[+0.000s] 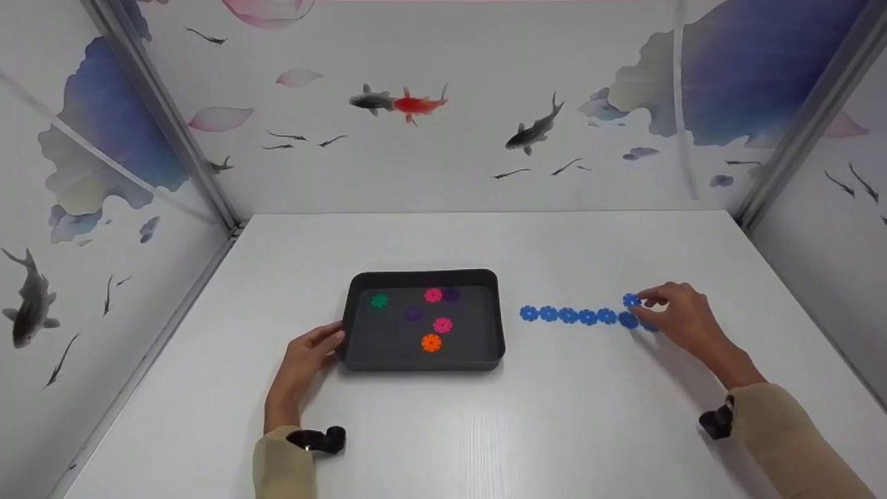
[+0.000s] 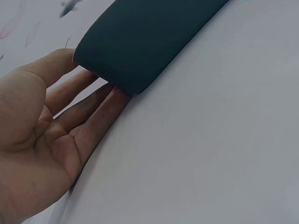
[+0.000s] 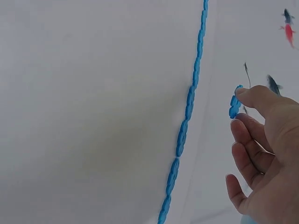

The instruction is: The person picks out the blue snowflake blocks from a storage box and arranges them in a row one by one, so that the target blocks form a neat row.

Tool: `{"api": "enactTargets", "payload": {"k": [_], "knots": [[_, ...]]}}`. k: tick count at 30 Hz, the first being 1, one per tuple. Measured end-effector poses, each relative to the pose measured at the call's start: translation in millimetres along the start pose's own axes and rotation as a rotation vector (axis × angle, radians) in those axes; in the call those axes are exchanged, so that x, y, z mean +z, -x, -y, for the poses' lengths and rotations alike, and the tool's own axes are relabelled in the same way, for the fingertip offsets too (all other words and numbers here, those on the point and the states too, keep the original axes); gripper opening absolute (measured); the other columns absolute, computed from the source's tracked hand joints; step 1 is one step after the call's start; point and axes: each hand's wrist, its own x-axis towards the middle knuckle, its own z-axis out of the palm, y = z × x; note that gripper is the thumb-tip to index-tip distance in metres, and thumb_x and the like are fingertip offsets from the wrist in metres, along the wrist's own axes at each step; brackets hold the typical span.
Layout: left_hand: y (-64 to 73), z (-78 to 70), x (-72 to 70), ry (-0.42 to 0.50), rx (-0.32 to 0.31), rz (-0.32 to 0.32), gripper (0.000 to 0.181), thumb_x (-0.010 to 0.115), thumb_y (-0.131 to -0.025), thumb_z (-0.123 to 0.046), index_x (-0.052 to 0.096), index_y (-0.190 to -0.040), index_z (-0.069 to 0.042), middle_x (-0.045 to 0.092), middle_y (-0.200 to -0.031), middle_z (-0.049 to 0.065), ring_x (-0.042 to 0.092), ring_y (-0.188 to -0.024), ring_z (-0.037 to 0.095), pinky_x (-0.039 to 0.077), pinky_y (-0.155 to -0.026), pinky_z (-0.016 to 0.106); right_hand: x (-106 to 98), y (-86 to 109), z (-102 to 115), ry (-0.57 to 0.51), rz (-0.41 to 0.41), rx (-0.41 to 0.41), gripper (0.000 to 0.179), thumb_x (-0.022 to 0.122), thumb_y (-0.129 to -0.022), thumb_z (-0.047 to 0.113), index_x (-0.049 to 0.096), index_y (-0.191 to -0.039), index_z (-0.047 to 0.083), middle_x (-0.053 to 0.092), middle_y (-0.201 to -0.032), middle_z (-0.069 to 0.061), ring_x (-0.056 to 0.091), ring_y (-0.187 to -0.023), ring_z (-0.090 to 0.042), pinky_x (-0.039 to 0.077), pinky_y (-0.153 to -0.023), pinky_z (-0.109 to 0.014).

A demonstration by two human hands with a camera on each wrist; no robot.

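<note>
My right hand (image 1: 682, 315) pinches a blue flower-shaped disc (image 3: 235, 103) between thumb and fingertips, above the far right end of a row of blue discs (image 1: 568, 315). The row runs left to right on the table; the hand covers part of its right end. My left hand (image 1: 305, 360) touches the left wall of a dark grey tray (image 1: 423, 365), its fingers fairly straight. In the left wrist view the tray wall hides those fingertips. Inside the tray lie a green disc (image 1: 379, 301), two pink discs (image 1: 442, 325), two purple discs (image 1: 414, 314) and an orange disc (image 1: 431, 342).
The white table (image 1: 443, 430) reaches back to a printed wall panel (image 1: 471, 159) with fish. Side panels stand at left and right, joined by metal posts (image 1: 166, 118). The blue row lies to the right of the tray, with a gap between them.
</note>
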Motion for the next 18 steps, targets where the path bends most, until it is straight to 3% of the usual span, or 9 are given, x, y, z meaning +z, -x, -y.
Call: {"api": "enactTargets", "payload": {"k": [18], "knots": [[-2.2,2.2,-0.3,0.007,0.008,-0.004,0.053,0.066,-0.097,-0.033,0.055,-0.143,-0.009,0.051,-0.151,0.015,0.048,-0.141,0.03,0.04,-0.118,0.045,-32.4,22.2,-53.3,0.059,-0.013,0.091,0.044,0.072,-0.093,0.03,0.068,-0.117,-0.006,0.064,-0.106,-0.029,0.056,-0.1,-0.045,0.048,-0.063,-0.022]]}}
